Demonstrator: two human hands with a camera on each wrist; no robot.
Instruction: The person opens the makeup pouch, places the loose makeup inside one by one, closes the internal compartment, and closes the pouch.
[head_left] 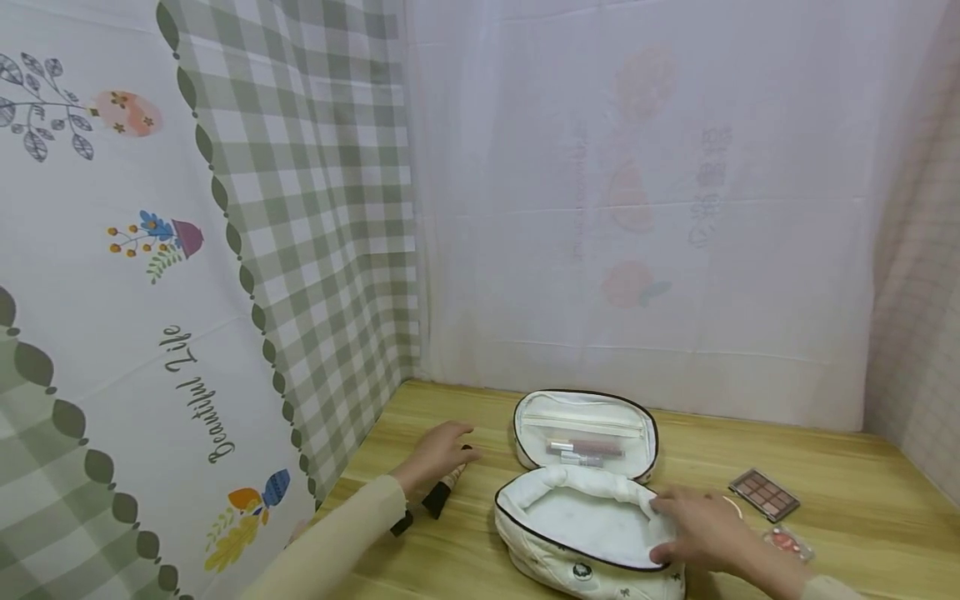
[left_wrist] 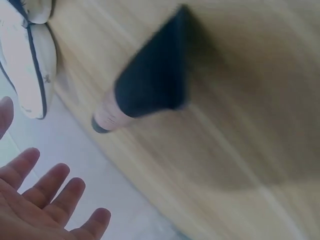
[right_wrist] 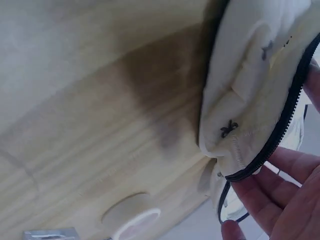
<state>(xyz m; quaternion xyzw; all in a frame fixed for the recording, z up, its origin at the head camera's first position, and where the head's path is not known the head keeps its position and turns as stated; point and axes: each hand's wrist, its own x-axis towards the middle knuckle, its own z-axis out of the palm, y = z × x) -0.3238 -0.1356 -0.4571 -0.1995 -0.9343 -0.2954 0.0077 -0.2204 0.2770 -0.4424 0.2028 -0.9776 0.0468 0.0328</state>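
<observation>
An open white quilted cosmetic bag with dark zipper edging stands on the table. At its right side my right hand grips the rim; in the right wrist view the fingers reach behind the zipper edge. Inside the raised lid, a clear pocket holds slim cosmetic tubes. My left hand hovers left of the bag with fingers spread, holding nothing. Just beside it is a pinkish cosmetic tube with a wide black end, which the left wrist view shows closer, apart from the fingers.
Right of the bag lie an eyeshadow palette and a small clear case with a red patch. A round pale item sits near the right hand. Another black item lies under the left forearm. Cloth curtains border the wooden table.
</observation>
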